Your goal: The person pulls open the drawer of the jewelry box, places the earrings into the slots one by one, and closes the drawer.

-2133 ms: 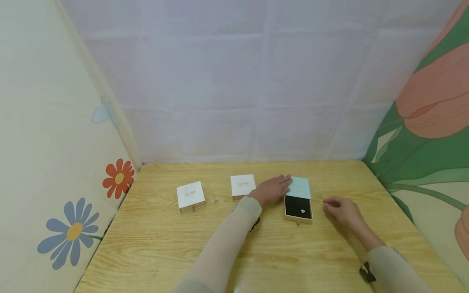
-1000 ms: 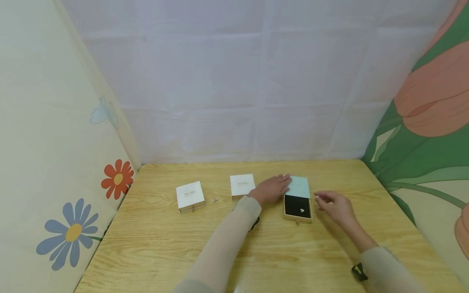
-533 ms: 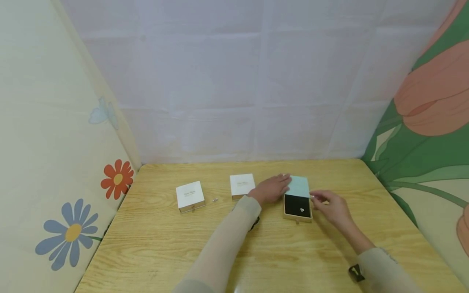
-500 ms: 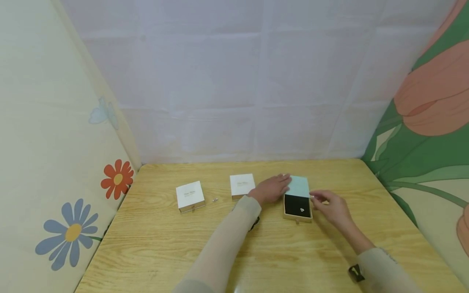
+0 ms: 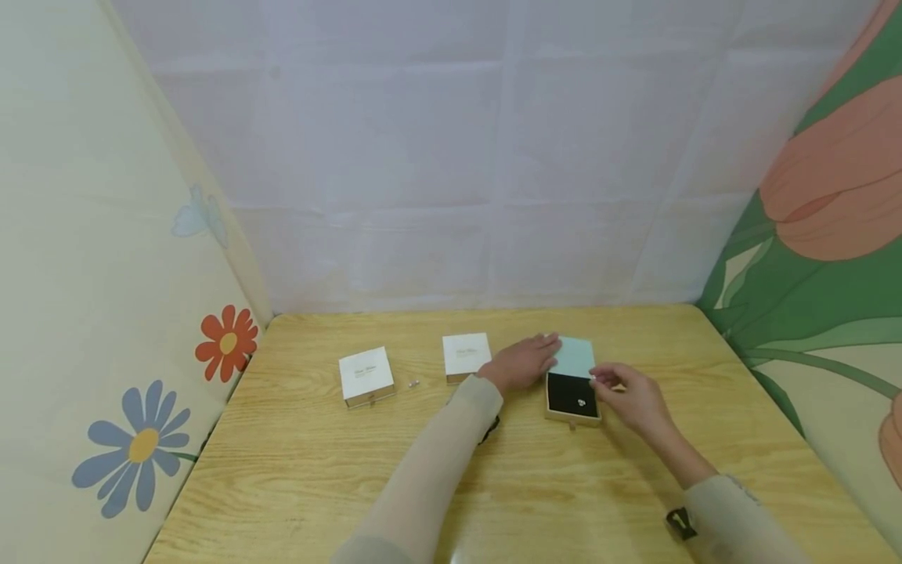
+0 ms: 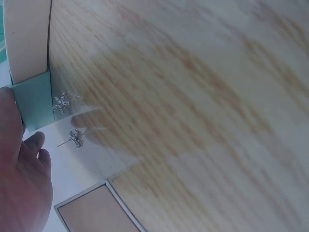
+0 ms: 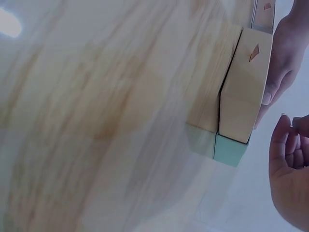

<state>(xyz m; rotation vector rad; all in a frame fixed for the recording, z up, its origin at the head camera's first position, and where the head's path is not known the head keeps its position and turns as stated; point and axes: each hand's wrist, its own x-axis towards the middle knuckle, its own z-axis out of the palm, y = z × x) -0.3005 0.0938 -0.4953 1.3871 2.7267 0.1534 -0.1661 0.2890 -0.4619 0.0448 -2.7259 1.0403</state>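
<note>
In the head view an open box (image 5: 573,413) shows a black-lined drawer under a pale teal cover (image 5: 574,358). A small silvery ornament (image 5: 581,403) lies on the lining. My left hand (image 5: 524,363) rests against the cover's left side with fingers extended. My right hand (image 5: 634,399) is at the drawer's right edge. Thumb and forefinger pinch a tiny silvery piece (image 7: 291,124), its shape mostly hidden. In the left wrist view, two snowflake-shaped stud earrings, one (image 6: 61,103) nearer the teal cover and the other (image 6: 76,138) nearer my fingers, lie on the tabletop.
Two white lidded boxes, one far left (image 5: 366,374) and one in the middle (image 5: 467,356), stand on the wooden table (image 5: 535,493). Between them lies a small silvery piece (image 5: 413,384). A white cloth (image 5: 395,157) hangs behind the table; flower-patterned cloths flank it.
My right hand has moved left with the tiny silvery piece, from beside the box to the drawer's right edge. My left hand has stayed at the teal cover.
</note>
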